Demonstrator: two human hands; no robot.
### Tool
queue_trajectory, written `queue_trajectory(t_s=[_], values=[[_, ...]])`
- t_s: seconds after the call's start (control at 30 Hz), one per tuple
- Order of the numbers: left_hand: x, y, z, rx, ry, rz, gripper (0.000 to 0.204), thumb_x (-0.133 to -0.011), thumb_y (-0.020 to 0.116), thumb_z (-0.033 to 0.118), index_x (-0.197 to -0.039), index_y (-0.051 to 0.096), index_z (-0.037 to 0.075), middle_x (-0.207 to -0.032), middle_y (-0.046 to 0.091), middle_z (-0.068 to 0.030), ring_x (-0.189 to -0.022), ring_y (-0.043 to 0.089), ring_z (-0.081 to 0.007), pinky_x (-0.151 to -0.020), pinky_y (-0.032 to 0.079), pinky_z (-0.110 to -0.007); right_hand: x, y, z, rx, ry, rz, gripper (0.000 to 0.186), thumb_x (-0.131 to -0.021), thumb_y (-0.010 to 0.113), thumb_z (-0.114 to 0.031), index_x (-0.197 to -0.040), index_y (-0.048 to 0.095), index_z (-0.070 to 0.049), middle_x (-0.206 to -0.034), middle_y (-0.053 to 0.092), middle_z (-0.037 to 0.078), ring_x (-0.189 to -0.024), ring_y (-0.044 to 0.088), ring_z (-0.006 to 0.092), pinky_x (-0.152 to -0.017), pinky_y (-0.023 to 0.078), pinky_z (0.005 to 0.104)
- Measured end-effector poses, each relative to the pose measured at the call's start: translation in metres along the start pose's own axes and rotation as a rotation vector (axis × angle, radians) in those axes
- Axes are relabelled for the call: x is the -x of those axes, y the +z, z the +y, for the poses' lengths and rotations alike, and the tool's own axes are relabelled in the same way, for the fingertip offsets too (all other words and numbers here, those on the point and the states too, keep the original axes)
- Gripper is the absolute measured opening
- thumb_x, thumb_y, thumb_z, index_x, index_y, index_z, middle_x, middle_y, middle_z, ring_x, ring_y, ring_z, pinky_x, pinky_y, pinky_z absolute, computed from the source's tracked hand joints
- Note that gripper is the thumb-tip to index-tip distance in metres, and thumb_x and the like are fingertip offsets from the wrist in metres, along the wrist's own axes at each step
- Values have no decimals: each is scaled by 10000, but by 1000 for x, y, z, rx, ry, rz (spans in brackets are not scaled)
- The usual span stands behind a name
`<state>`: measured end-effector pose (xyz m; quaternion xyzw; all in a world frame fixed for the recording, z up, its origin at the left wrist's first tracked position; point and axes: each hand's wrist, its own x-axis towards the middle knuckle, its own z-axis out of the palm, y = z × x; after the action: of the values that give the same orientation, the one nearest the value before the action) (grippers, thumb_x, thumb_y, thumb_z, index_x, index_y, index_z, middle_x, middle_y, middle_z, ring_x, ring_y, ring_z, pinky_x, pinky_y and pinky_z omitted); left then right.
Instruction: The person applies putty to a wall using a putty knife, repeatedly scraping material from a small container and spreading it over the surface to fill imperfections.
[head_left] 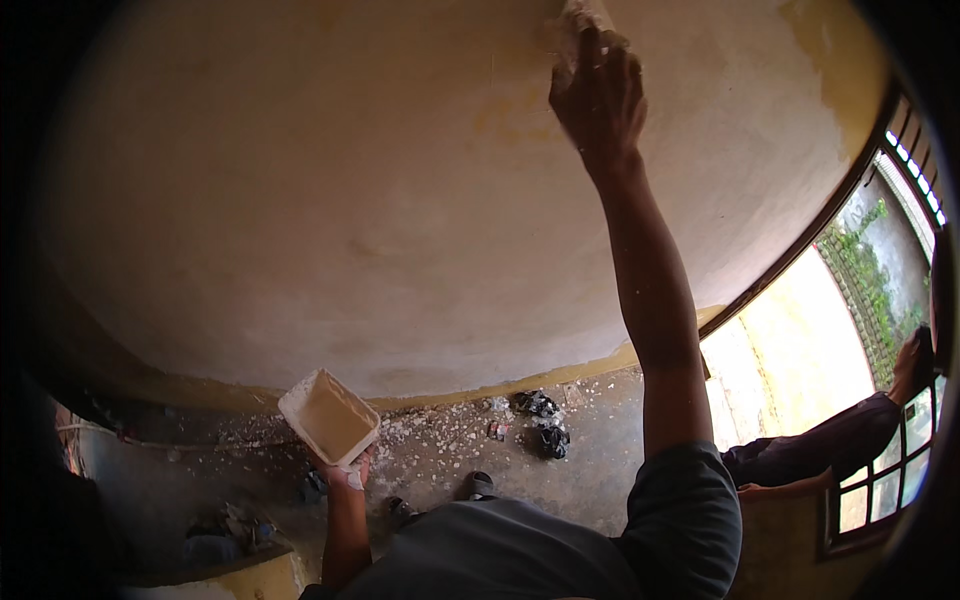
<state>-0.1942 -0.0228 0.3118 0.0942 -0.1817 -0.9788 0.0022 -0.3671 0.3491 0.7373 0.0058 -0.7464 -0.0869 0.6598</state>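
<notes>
At the left, on the near side, a dim heap of clutter (228,532) lies on the floor (600,480). Just right of it, the left hand (350,472) is closed on the near edge of a pale rectangular tub (347,394), some of its fingers hidden beneath it. The tub is tilted, its open side facing up, with pale coating on its rim; it sits directly beyond the left hand and well to the left of the right hand.

Pale crumbs are scattered over the floor right of the tub, near the foot of the wall (300,230). Farther right lie black plastic bags (553,440).

Right of these, the right hand (603,95) reaches far up the wall, well apart from the left, its fingers bent around a pale tool (582,18), too blurred to identify. At the far right, another person (830,440) is beside a gridded window (885,490).
</notes>
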Motion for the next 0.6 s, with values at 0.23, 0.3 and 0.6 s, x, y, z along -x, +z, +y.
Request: queue_trajectory(t_s=[0.23, 0.3, 0.6], values=[[-1, -2, 1, 4, 2, -25, 630, -871, 493, 638, -1333, 483, 211, -1219, 600, -65, -1005, 638, -318, -679, 562, -517, 129, 17, 8, -108, -353, 11, 534, -791, 668, -61, -1287, 570, -229, -1257, 497, 87, -1175, 484, 310, -969, 417, 471], [-2, -2, -1, 8, -2, -38, 631, -871, 492, 639, -1335, 482, 211, -1221, 600, -65, -1007, 637, -318, -680, 563, -518, 132, 19, 24, -145, -264, 69, 508, -786, 685, -74, -1256, 582, -238, -1268, 488, 84, -1173, 482, 322, -958, 415, 499], [1, 2, 2, -19, 12, -29, 638, -869, 492, 643, -1341, 477, 214, -1230, 596, -64, -1015, 636, -320, -687, 564, -519, 69, 40, 31, 79, -340, 18, 440, -861, 609, -137, -1248, 571, -342, -1327, 463, 49, -1224, 440, 293, -1034, 360, 493]])
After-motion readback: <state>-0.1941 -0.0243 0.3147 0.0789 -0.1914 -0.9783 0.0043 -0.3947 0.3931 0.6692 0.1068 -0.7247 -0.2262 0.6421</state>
